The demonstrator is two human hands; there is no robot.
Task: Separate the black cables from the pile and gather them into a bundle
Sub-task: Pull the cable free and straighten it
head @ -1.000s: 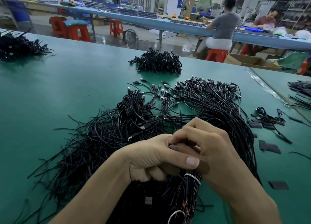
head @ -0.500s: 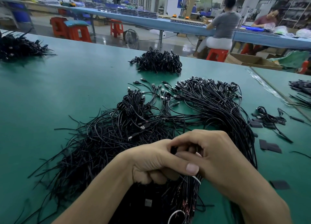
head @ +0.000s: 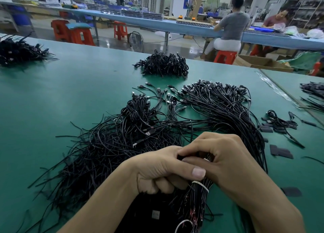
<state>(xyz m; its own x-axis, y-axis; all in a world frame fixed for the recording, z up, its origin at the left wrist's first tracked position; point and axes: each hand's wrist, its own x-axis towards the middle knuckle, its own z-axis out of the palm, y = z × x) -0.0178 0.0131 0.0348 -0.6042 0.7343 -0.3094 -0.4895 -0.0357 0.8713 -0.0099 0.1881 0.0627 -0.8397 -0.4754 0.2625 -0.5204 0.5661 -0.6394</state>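
Hands [head: 192,166] sank, gripping bundle [head: 198,199] beside pile [head: 114,145].

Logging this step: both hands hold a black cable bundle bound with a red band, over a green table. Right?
No: the head view shows the band is white, not red. Left hand and right hand do hold the cable bundle over the green table.

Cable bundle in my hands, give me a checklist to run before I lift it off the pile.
1. Both grips on the bundle, left hand and right hand: ok.
2. White band wraps the bundle below the hands: ok.
3. Bundle free of the pile: not ok, strands cross into it.
4. All strands inside the grip: cannot tell, the hands hide them.
5. Bare table at left for setting down: ok.
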